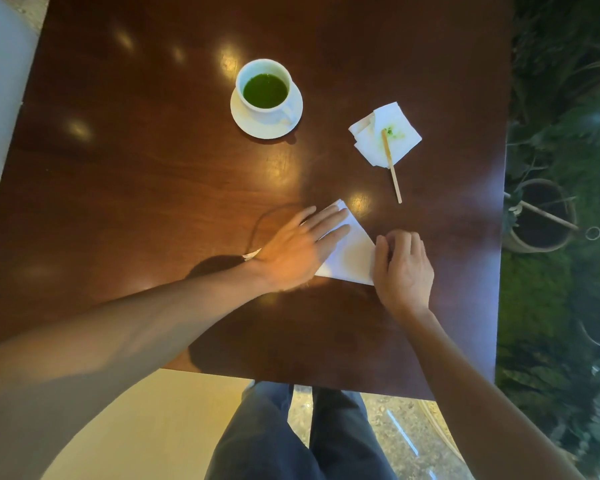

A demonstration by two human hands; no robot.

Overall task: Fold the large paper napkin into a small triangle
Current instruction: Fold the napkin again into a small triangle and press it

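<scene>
White paper napkin (352, 252), folded to a triangle, lay flat on the dark polished wooden table (153, 174), near its front edge. Pressed under the left hand (300, 249), fingers straight and spread across the sheet. Pinched at its right corner by the right hand (404, 268), fingers curled. Farther back stood a white ceramic cup (264, 88) holding bright green liquid, set on a white saucer (245, 119). Well right of that lay a second, green-stained white napkin (400, 140) with a thin wooden stir stick (394, 171) across it.
</scene>
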